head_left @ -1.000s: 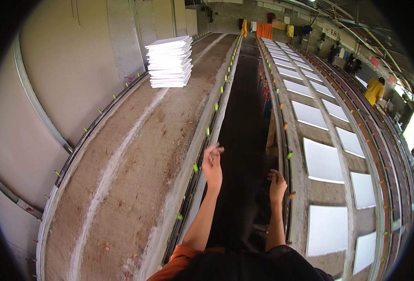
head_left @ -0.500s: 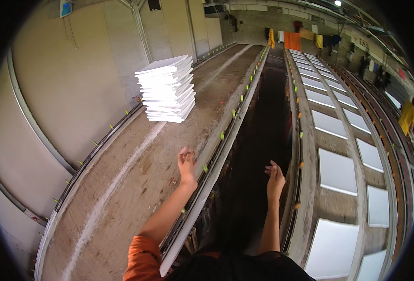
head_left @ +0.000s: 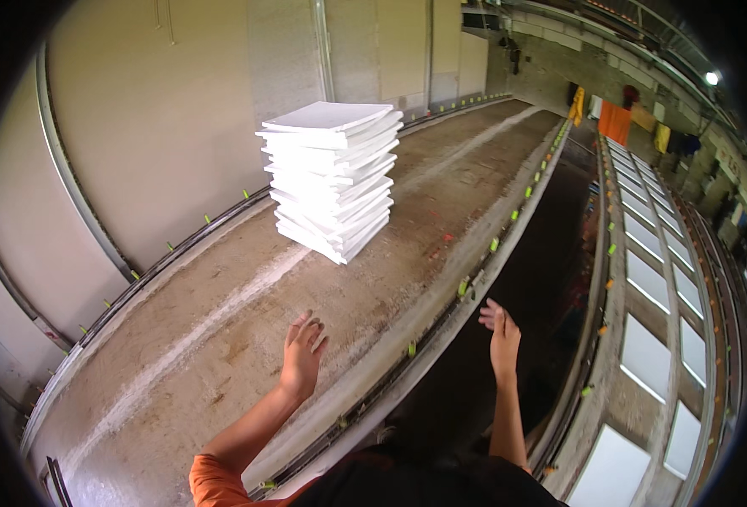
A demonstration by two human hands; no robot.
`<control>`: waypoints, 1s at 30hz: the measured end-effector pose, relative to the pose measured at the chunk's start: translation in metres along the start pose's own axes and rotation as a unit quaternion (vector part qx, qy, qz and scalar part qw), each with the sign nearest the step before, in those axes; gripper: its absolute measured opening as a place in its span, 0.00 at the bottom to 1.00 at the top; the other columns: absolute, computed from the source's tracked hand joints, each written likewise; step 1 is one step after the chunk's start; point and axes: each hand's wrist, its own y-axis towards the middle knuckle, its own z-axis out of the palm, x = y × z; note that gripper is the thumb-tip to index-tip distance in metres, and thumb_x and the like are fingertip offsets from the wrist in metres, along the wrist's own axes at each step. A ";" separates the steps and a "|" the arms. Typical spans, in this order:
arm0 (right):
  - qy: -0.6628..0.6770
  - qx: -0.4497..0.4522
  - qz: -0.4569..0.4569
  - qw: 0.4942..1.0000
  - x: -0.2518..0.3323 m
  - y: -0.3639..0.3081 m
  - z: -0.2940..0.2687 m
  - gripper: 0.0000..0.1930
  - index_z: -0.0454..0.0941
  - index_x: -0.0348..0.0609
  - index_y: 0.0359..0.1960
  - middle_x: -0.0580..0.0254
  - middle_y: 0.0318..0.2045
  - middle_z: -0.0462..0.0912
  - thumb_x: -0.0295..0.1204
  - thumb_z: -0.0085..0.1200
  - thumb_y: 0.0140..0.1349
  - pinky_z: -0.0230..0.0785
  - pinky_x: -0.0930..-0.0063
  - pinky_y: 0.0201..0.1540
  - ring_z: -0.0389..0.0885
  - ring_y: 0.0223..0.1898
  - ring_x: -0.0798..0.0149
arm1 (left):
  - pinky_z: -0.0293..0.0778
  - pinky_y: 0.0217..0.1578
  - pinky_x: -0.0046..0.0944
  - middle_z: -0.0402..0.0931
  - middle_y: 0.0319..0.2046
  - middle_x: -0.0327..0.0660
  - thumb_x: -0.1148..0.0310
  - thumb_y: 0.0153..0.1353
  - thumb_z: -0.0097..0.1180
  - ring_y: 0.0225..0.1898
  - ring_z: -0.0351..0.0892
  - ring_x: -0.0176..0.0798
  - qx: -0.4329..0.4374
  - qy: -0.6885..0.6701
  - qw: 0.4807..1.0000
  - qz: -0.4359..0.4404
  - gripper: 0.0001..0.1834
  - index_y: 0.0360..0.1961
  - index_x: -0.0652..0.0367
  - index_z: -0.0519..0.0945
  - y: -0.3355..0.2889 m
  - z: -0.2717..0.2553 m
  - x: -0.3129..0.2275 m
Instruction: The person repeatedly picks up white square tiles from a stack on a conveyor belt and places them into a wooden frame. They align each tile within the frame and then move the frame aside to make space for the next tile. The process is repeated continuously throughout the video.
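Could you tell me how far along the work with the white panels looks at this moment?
Already done: white panels lie in a row along the right bed. In hand: nothing; the left hand and right hand are open and empty, raised toward the stack of white panels. Left: that whole stack, on the otherwise bare left bed.

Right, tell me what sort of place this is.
Probably a factory hall for casting or drying flat panels: long railed beds run down the room, white square slabs lie in a row, and a stack of white panels stands ahead.

Two bare hands show, the left hand (head_left: 302, 357) and the right hand (head_left: 503, 335). One stack of white slabs (head_left: 333, 177) stands on one long counter (head_left: 221, 338).
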 end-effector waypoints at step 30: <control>0.048 0.183 -0.345 0.919 0.088 0.438 0.283 0.13 0.78 0.42 0.40 0.56 0.32 0.83 0.34 0.56 0.55 0.67 0.71 0.35 0.75 0.28 0.61 | 0.52 0.56 0.41 0.72 0.47 0.38 0.55 0.61 0.47 0.51 0.54 0.44 -0.376 0.401 0.760 0.347 0.20 0.49 0.53 0.75 0.278 0.180 -0.123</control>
